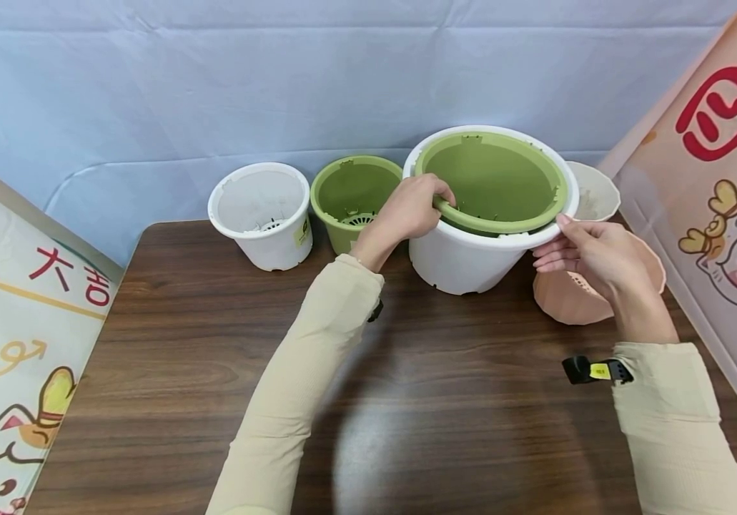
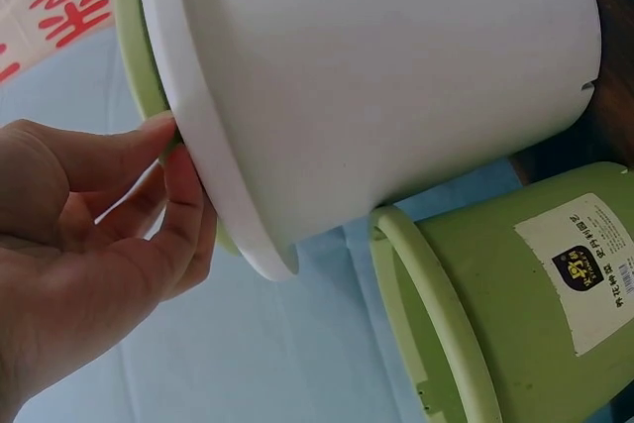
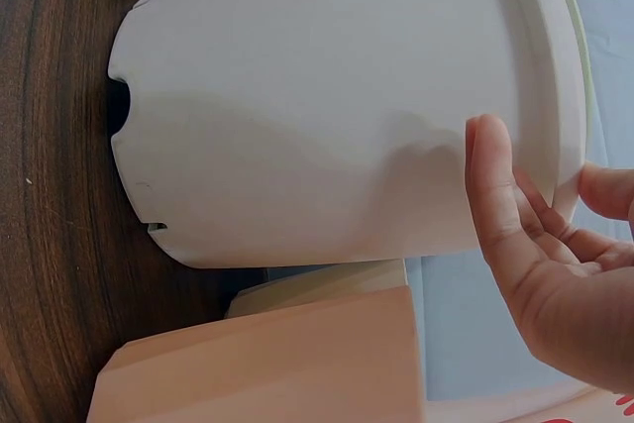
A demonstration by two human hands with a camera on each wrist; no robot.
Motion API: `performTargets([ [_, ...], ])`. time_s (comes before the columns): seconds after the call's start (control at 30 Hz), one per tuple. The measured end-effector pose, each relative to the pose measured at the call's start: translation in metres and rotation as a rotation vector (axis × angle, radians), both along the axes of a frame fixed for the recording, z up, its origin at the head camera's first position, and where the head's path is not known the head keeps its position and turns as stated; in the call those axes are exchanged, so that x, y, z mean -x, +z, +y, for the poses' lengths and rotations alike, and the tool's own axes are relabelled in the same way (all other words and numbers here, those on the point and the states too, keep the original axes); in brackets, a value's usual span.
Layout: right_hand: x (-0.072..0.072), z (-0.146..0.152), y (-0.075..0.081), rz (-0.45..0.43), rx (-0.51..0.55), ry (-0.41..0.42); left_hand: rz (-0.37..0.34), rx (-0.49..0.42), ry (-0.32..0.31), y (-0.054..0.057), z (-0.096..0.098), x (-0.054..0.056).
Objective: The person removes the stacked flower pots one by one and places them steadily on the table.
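A large green flowerpot [image 1: 503, 175] sits nested inside a large white flowerpot [image 1: 465, 265], its rim slightly tilted and showing above the white one. My left hand [image 1: 416, 204] pinches the green pot's rim at its near left side; in the left wrist view the thumb and fingers [image 2: 183, 200] close on that rim beside the white edge. At the near right, my right hand [image 1: 600, 254] holds the white pot's rim between thumb and fingers, with the index finger [image 3: 490, 175] stretched along the outer wall in the right wrist view.
Left of the big pots stand a small white pot [image 1: 265, 236] and a smaller green pot [image 1: 349, 193] with a label. A pink pot [image 1: 567, 297] and a cream pot [image 1: 593, 193] are at the right, partly hidden. All stand on a dark wooden table [image 1: 445, 400] before a blue cloth [image 1: 278, 86].
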State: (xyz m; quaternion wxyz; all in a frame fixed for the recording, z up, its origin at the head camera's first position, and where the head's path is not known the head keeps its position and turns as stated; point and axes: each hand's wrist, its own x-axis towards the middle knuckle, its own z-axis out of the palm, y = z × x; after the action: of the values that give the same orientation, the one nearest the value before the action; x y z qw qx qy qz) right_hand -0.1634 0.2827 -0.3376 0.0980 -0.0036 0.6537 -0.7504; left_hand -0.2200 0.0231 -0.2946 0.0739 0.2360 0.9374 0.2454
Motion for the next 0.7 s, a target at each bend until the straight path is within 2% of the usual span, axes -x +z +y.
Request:
performTargets([
  [0.2,0.0000,-0.0003,0.0000,-0.006,-0.006,-0.009,0.003,-0.057,0.029,-0.0005,-0.0024,0.0004],
  [0.33,0.0001,-0.0001,0.0001,-0.008,-0.013,-0.011,0.003,-0.087,0.025,0.0003,-0.0034,0.0009],
  [0.7,-0.0008,0.0002,0.0001,-0.019,-0.011,-0.015,-0.108,-0.252,0.041,-0.0028,-0.0087,0.0027],
])
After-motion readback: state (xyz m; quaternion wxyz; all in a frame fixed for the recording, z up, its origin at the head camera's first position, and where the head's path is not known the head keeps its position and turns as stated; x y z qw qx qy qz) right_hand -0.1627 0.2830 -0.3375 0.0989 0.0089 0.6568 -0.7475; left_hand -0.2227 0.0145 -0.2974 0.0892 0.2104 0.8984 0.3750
